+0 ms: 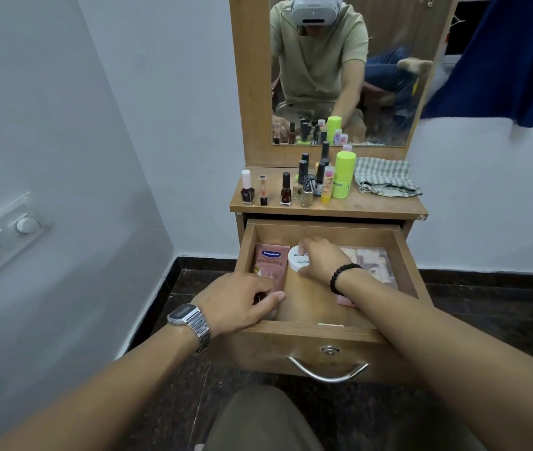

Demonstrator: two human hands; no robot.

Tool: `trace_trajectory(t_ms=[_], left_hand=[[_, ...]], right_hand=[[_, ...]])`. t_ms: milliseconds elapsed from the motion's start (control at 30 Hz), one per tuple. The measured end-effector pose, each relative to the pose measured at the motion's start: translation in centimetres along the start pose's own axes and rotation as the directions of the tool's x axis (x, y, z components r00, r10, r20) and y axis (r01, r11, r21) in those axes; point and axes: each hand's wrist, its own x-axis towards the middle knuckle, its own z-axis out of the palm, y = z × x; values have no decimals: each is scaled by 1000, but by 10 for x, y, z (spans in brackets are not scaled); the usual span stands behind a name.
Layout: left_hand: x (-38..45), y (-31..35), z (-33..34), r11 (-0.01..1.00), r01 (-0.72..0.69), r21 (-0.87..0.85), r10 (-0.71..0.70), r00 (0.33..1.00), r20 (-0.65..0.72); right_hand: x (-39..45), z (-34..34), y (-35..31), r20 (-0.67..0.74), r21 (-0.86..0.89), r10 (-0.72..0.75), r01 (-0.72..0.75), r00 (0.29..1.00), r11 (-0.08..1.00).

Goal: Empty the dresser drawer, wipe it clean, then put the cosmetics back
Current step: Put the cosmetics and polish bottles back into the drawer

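Observation:
The wooden dresser drawer (pixel 323 330) is pulled open. Inside on the left lies a pink Vaseline tube (pixel 270 262), and my left hand (pixel 242 304) is closed on its lower end. Beside the tube sits a round white jar (pixel 297 259), which my right hand (pixel 320 257) grips from the right. A flat pinkish palette (pixel 370 260) lies at the drawer's right, partly hidden by my right forearm. On the dresser top (pixel 382 205) stand several nail polish bottles (pixel 286 190), a neon green bottle (pixel 343 174) and a folded checked cloth (pixel 385 177).
A mirror (pixel 339 70) rises behind the dresser top. A white wall with a switch panel (pixel 1 236) is on the left, and a blue curtain (pixel 505 56) hangs at the upper right. Dark tiled floor surrounds the dresser. The drawer's metal handle (pixel 328 374) faces my knee.

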Motion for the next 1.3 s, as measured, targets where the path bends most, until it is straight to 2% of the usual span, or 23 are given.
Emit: trace_trajectory(t_ms=[233, 367, 433, 500, 567, 600, 633, 733, 800, 867, 967, 1300], left_hand=[[0, 2, -2, 1000, 12, 6, -12, 1000, 6], [0, 0, -2, 1000, 13, -1, -13, 1000, 12], [0, 0, -2, 1000, 9, -12, -9, 1000, 13], [0, 1, -2, 1000, 3, -8, -3, 1000, 6], [0, 0, -2, 1000, 9, -4, -9, 1000, 12], [0, -1, -2, 1000, 14, -8, -14, 1000, 18], [-1, -1, -2, 1000, 18, -12, -18, 1000, 23], [-1, 1, -3, 1000, 22, -18, -22, 1000, 18], [0, 2, -3, 1000, 21, -18, -20, 1000, 13], [0, 1, -2, 1000, 19, -24, -19, 1000, 10], [0, 0, -3, 1000, 17, -23, -17, 1000, 13], [1, -4, 1, 1000, 18, -23, -18, 1000, 11]], right_hand=[[-7, -5, -4, -2, -101, 4, -4, 1000, 995], [-32, -30, -10, -159, 1, -78, 79, 984, 997], [-45, -54, -11, -315, 12, -152, 164, 937, 986], [-50, -87, -9, -513, 12, -207, 248, 833, 969], [-39, -118, 4, -661, 17, -190, 267, 726, 964], [-30, -132, 12, -685, 4, -172, 240, 708, 971], [-19, -142, 20, -667, -19, -156, 192, 728, 981], [8, -153, 38, -508, -145, -127, 61, 852, 987], [20, -152, 46, -419, -231, -146, 50, 896, 972], [25, -149, 47, -363, -210, -149, 75, 920, 975], [22, -150, 43, -360, -84, -112, 88, 926, 993], [10, -158, 49, -480, -7, -33, 35, 876, 999]])
